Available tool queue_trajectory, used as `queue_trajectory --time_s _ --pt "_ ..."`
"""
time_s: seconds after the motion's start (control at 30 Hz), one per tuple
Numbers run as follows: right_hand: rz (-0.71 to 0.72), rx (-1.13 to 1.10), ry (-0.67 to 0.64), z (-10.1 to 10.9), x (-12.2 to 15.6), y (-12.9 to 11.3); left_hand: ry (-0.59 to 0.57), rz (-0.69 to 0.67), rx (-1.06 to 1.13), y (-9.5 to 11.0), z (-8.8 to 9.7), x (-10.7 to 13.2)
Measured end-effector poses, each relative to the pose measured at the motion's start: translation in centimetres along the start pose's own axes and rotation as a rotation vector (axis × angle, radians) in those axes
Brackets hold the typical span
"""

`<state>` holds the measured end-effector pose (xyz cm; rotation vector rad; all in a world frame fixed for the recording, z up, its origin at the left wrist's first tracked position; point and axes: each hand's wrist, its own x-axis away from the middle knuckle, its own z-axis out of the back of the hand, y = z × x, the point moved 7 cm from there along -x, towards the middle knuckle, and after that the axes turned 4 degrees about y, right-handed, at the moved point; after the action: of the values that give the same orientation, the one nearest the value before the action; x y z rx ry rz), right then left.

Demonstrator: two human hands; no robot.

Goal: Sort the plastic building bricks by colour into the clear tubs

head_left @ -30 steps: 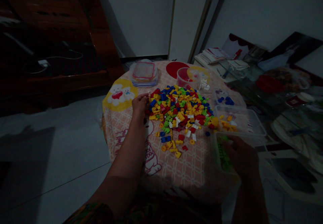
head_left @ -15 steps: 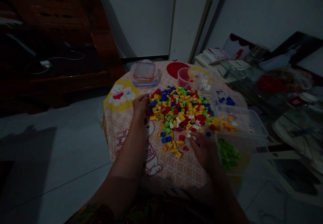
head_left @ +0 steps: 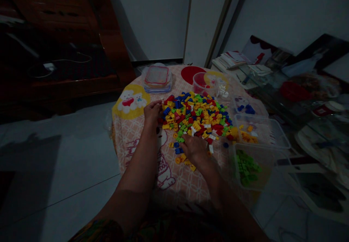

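Note:
A heap of small toy building bricks (head_left: 196,116) in red, yellow, blue, green and white covers the middle of the round table. My left hand (head_left: 151,111) rests at the heap's left edge, its fingers curled together; what they hold, if anything, is too dark to make out. Over the near part of the heap, my right hand (head_left: 195,149) reaches left, thumb and forefinger apart beside some green bricks (head_left: 180,138). Its other fingers are partly hidden. A white brick (head_left: 211,149) lies just right of that hand. Yellow bricks (head_left: 190,165) lie below it.
On the right stand clear plastic boxes: one with green bricks (head_left: 247,167), one with yellow bricks (head_left: 248,137), one with blue bricks (head_left: 247,108). A round tub (head_left: 200,83) and stacked lidded containers (head_left: 157,80) stand at the back. A glass table (head_left: 305,105) adjoins.
My right hand has moved left across the near part of the heap, away from the white brick, which now lies on the cloth. The left hand has hardly moved.

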<state>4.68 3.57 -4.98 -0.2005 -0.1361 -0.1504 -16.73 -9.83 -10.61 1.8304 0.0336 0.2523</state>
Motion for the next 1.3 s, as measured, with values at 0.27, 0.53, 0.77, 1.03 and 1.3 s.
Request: queue_trajectory --time_s 0.27,0.53,0.77,1.03,1.3 --pt "-0.025 -0.067 0.051 0.5 0.5 0.5 0.008 0.014 -0.006 0.4 -0.1 0.4" --pt "-0.032 -0.187 0.179 2.6 3.4 1.7 0.022 0.016 -0.046 0.3 0.0 0.3" --pt "-0.196 -0.214 0.351 4.3 7.6 8.6 0.015 0.001 -0.047 0.5 -0.1 0.4" --pt "-0.583 -0.038 0.489 7.6 13.3 18.9 0.011 0.012 -0.035 0.5 -0.1 0.3" --pt "-0.457 -0.106 0.511 6.8 11.6 14.9 0.029 0.021 -0.03 0.7 -0.2 0.6"
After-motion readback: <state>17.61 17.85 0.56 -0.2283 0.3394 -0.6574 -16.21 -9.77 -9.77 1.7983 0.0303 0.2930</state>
